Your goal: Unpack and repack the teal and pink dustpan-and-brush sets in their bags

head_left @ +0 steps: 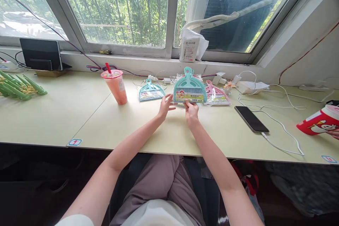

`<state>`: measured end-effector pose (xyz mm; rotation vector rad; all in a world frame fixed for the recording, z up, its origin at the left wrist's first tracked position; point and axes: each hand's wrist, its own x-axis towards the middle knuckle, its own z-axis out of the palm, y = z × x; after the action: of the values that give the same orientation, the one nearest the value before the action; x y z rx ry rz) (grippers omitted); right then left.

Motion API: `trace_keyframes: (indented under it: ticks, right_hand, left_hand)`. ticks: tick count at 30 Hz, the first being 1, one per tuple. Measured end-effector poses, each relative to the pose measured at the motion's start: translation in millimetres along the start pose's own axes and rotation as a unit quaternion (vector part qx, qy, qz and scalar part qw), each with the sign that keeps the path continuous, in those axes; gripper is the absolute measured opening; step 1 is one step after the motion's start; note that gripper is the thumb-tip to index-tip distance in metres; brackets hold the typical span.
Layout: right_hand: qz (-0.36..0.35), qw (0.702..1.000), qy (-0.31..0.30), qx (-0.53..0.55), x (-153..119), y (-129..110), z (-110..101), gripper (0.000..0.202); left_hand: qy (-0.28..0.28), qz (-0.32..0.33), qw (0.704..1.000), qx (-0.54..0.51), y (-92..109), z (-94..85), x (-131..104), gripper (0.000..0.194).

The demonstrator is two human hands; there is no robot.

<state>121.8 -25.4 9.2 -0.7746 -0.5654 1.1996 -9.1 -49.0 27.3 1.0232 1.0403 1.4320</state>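
Note:
In my right hand point(192, 111) I grip the lower edge of a teal mini dustpan and brush set point(189, 86), wrapped in clear plastic and held up above the table. My left hand point(166, 106) is beside its lower left corner, fingers apart; whether a fingertip touches the wrapper is hard to see. A second, bluish dustpan set point(150, 91) lies on the table to the left. To the right lies a pink dustpan set point(217, 94), also in plastic, partly covered by the one I hold.
A cup of pink drink point(116, 86) stands at left. At right are a phone point(251, 119) on a charging cable and a red cup point(319, 122) held by another person's hand. A tablet point(41, 54), green bamboo-like pieces point(19, 86) and a tissue pack point(190, 47) line the back.

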Motion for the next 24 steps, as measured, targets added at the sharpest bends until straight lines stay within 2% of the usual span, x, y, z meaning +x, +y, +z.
trace_keyframes:
  ticks: [4, 6, 12, 17, 24]
  right_hand:
    - [0.023, 0.997, -0.074, -0.019, -4, 1, 2, 0.026]
    - [0.026, 0.995, -0.093, -0.030, -6, 1, 2, 0.027]
    - [0.045, 0.995, -0.074, -0.038, -5, -4, 2, 0.028]
    - [0.046, 0.995, -0.087, -0.030, -6, -5, 3, 0.026]
    - [0.053, 0.995, -0.078, -0.019, -4, -1, 1, 0.025]
  left_hand:
    - [-0.103, 0.021, 0.994, -0.025, 7, -11.3, 8, 0.061]
    - [-0.121, 0.035, 0.992, -0.006, 8, -15.1, 8, 0.060]
    - [-0.099, 0.051, 0.993, 0.035, 7, -11.0, 1, 0.070]
    - [-0.079, 0.057, 0.995, 0.033, 8, -9.2, 1, 0.066]
    - [-0.097, 0.060, 0.993, 0.038, 0, -10.4, 5, 0.067]
